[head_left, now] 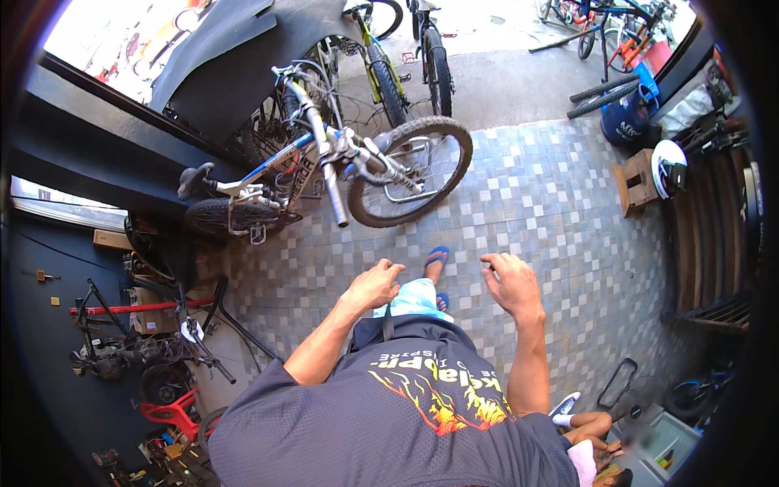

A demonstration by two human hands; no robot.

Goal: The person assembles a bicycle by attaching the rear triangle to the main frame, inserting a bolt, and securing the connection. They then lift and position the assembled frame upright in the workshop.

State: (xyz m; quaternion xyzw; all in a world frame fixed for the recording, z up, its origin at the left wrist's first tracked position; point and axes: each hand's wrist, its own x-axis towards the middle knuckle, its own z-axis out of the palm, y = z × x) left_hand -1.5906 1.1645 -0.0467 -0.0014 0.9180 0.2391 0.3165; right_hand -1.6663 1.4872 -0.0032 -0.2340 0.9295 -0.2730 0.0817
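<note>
My left hand (376, 285) hangs in front of my waist, its fingers loosely bent and apart, with nothing visible in it. Just below it, a dark strap (388, 322) lies against my light blue shorts (414, 297). My right hand (513, 286) is held out over the floor on the other side, fingers half bent and thumb apart, also holding nothing. Ahead and to the left stands a white and blue mountain bike (280, 156). Its silver handlebar (334, 195) points toward me and its front wheel (466, 162) is turned to the right. Neither hand touches it.
More bikes (385, 81) stand beyond, beside a black sheet (219, 61). At right are a wooden stool (637, 183), a blue drum (623, 120) and a slatted bench (706, 243). Bike parts and a red chair (174, 411) crowd the left; a person (588, 426) sits lower right.
</note>
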